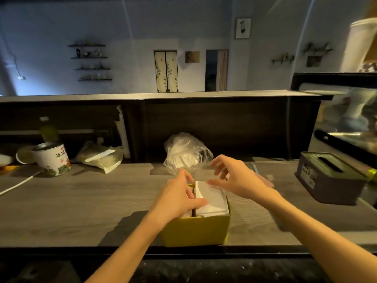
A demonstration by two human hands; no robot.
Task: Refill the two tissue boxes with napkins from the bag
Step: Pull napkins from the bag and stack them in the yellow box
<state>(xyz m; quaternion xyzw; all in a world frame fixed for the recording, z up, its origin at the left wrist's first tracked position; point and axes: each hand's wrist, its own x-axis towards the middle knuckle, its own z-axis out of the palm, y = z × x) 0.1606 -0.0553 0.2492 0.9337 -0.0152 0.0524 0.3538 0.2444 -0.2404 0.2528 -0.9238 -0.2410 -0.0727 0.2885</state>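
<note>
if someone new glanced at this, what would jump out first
Both hands meet front and centre over an open yellow box at the near edge of the counter: the left hand presses on a white napkin stack inside while the right hand fingers its far edge. Just behind sits a clear plastic bag of napkins, and a dark lidded tissue box waits far right.

Both bare forearms rise from the lower edge of the frame and converge at the centre. The left hand [179, 198] sits palm down, fingers curled inward and thumb stretched to the right. The right hand [234, 176] hovers just beside it, slightly higher, fingers spread and bent, thumb pointing left.
</note>
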